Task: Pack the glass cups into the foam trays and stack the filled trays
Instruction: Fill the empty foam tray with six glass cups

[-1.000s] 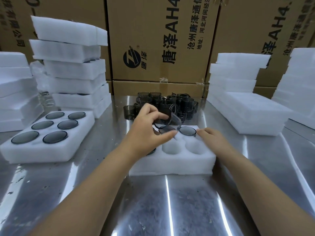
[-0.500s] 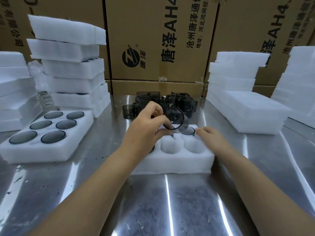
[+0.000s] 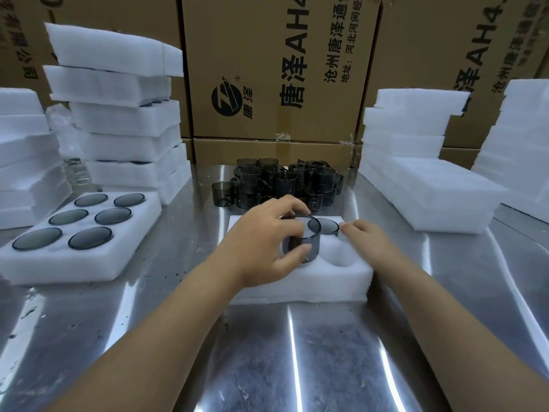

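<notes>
The left hand (image 3: 261, 242) pinches 1 cup (image 3: 306, 246) upright between thumb and fingers, straight above a middle hole of the foam tray (image 3: 326, 285); the right hand (image 3: 368, 239) rests loose-fingered on the tray's right side.

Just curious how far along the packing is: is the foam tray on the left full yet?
Full. The left foam tray has six wells, and every one holds a dark glass cup, each sunk level with the foam.

Shiny, probably steel table (image 3: 297, 367), printed cartons (image 3: 282, 69) behind
</notes>
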